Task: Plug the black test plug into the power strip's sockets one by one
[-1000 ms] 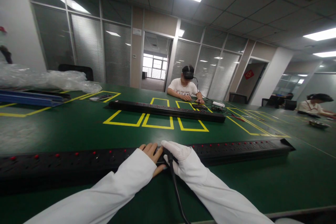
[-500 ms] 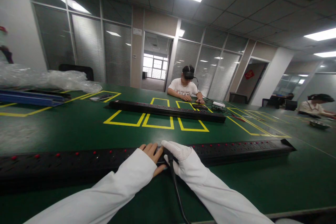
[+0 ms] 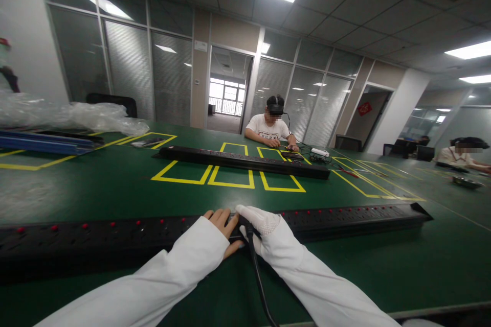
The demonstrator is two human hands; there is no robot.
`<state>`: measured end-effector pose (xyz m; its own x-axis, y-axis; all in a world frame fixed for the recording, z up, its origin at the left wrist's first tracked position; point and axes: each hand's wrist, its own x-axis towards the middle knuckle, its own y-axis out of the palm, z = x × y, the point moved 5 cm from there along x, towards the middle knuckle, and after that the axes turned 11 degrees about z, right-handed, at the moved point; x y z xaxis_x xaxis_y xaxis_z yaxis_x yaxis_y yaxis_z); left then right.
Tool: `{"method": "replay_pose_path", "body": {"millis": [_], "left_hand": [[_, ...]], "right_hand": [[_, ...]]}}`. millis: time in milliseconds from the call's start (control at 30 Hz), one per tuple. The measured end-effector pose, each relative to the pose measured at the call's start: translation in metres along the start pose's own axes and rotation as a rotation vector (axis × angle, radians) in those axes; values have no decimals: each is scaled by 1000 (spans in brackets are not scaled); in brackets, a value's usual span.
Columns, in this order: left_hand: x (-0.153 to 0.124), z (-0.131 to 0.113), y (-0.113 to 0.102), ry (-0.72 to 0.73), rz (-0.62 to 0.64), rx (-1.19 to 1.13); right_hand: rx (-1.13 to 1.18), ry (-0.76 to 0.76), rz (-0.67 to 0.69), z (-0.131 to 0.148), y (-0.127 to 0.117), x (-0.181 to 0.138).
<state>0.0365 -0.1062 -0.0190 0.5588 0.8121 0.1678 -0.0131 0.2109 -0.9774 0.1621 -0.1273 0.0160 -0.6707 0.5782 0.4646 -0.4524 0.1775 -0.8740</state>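
Observation:
A long black power strip (image 3: 353, 220) with a row of red dots lies across the near part of the green table. My bare left hand (image 3: 221, 225) grips it near its middle, fingers over the top and thumb along the front side. Right beside it, my right hand (image 3: 261, 222) in a white dotted glove is closed around a black plug (image 3: 246, 225) against the strip. From this plug a thick black cord (image 3: 258, 271) runs down toward the table's near edge. The hands largely hide the plug and the face of the strip beneath it.
Farther back, a second black strip (image 3: 245, 161) lies across yellow tape outlines. Blue rails (image 3: 46, 142) and clear plastic wrap (image 3: 95, 117) are at the left. A person (image 3: 270, 127) sits opposite, near a white power strip (image 3: 319, 153); another person (image 3: 460, 156) sits far right by a metal dish (image 3: 467, 182).

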Motion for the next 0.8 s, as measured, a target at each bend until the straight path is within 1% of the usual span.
{"method": "replay_pose_path", "body": {"millis": [567, 800], "left_hand": [[1, 1, 2, 3, -22, -14], [-1, 0, 1, -4, -11, -1]], "right_hand": [[6, 40, -11, 1, 0, 0], [11, 87, -23, -5, 4, -3]]}}
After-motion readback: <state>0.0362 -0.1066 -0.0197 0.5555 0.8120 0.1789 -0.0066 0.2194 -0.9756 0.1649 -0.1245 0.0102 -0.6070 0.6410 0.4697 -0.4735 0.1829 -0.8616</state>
